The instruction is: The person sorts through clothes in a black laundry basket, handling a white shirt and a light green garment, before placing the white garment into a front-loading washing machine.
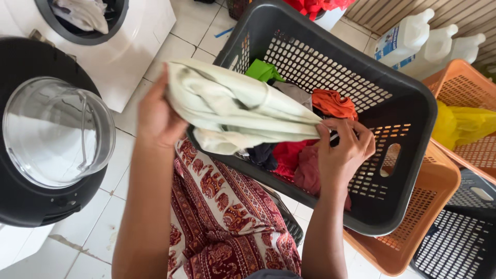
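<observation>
I see left hand (155,116) clenched on one end of cream cloth (232,106), right hand (343,150) fingers (330,135) pinching other end. Beneath fingers: dark grey laundry basket (408,103), coloured clothes (310,155) inside. Beyond left hand: open washer door (57,132). Beyond right: orange basket (460,88).
</observation>
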